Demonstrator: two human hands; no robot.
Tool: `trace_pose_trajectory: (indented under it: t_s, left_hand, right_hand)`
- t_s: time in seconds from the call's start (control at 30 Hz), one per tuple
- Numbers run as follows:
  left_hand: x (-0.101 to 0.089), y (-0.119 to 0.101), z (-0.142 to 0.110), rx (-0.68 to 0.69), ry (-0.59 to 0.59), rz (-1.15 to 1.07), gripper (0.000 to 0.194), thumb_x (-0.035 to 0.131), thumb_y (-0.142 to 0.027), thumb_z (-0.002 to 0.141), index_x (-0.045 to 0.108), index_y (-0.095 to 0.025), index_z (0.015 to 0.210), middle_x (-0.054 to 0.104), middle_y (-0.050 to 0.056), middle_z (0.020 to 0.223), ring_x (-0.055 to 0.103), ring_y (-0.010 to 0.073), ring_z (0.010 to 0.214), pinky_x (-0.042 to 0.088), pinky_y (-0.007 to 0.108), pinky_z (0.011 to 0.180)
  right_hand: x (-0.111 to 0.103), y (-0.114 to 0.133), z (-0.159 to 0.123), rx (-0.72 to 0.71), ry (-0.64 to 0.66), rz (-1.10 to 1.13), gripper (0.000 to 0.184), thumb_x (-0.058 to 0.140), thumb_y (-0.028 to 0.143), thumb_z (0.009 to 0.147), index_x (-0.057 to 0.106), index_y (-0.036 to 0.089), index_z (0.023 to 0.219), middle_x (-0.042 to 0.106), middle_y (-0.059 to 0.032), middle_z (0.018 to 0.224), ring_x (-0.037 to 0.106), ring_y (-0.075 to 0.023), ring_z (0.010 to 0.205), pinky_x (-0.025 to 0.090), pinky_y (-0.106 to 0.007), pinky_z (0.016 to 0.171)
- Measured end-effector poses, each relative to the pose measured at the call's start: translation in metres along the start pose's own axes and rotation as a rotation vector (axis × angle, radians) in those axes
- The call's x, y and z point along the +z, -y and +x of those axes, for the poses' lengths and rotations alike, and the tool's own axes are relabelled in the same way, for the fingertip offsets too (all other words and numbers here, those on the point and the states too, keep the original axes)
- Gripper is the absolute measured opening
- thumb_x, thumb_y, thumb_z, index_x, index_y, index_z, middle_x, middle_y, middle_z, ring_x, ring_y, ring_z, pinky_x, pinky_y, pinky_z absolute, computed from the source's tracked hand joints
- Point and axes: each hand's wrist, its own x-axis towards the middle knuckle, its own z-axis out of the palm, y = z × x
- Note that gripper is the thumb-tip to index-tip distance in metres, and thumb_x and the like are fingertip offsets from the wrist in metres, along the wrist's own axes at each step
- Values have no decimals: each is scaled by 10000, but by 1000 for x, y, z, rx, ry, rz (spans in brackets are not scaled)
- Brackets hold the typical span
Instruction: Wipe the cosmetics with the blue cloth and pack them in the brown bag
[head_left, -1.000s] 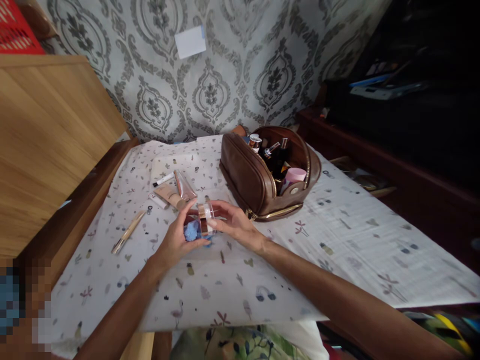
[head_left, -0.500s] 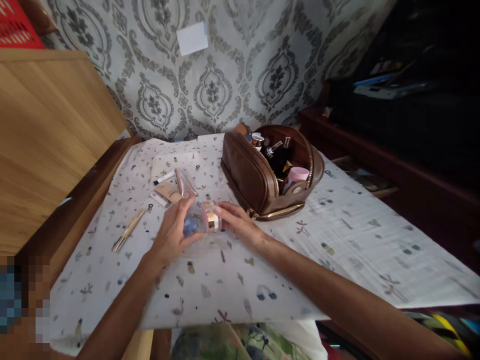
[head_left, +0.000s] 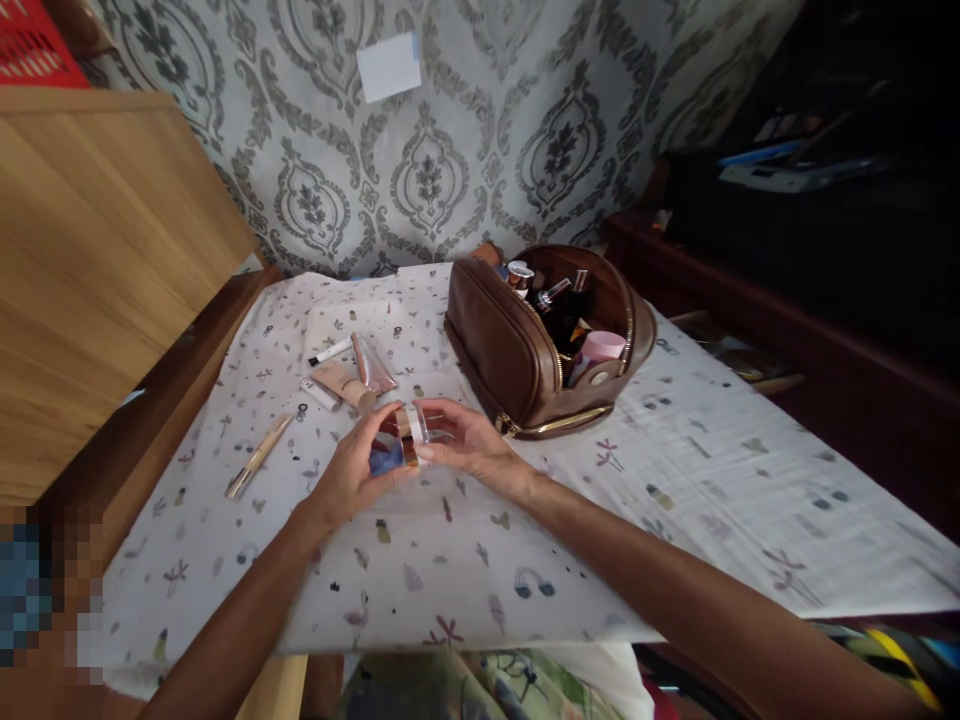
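I'd call it mid-job: left hand [head_left: 347,474] and right hand [head_left: 484,452] both grip jar [head_left: 410,436] over cloth [head_left: 465,560]; bag [head_left: 499,345] open, items inside; tubes [head_left: 337,382], stick [head_left: 259,457] lie outside, jar not down

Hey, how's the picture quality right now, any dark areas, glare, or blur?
Head view: dim overall, the upper right nearly black; same head view: small glints on the gold zip; head view again: the jar between left hand and right hand looks too soft for fine detail; head view, lower left: a blocky, pixelated patch.
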Motion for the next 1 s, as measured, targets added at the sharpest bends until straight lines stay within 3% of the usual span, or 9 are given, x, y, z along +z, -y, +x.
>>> trace_pose_trajectory:
  t_s: [0.23,0.4,0.57,0.7,0.77,1.0]
  left_hand:
    - [0,5,0,-47,22,-95,712,707,-501,853,438,-213,1447,625,133,1326,644,302,1154,529,430,984]
    - [0,4,2,60,10,20,721,724,-501,842,439,-262,1460,574,117,1389,584,312,1249,510,435,1025]
    - [2,5,2,151,39,31,662,692,-437,886,415,-323,1476,506,105,1449,516,303,1323,496,446,1044]
    - [5,7,-1,-10,16,-154,900,763,-474,814,261,-348,1551,392,127,1543,444,339,1389,534,433,986]
    - [6,6,-2,-91,11,-257,951,767,-481,806,209,-342,1564,409,137,1521,474,334,1366,538,440,984]
    - [2,-1,1,-196,57,-249,817,798,-454,777,398,-241,1456,566,134,1382,618,298,1194,522,438,1007]
  right_hand:
    - [0,-1,2,-1,4,-26,646,898,441,642,617,236,1187,679,-58,1120,637,-232,1070,523,-403,937]
    - [1,1,0,35,-19,-108,581,797,564,738,644,200,1165,685,-75,1109,658,-228,993,538,-375,858]
    - [3,4,-1,115,-49,-98,526,685,663,800,677,174,994,678,-54,925,649,-207,832,549,-350,746]
    - [3,3,0,90,-57,-75,546,720,652,777,674,177,1043,690,-60,966,653,-198,843,543,-332,754]
    - [1,0,1,52,-58,-92,563,775,612,742,661,196,1104,694,-62,1044,660,-207,914,540,-335,791]
    - [-3,-10,4,-10,-34,-109,615,860,512,675,647,234,1180,679,-64,1141,642,-239,1064,529,-401,922]
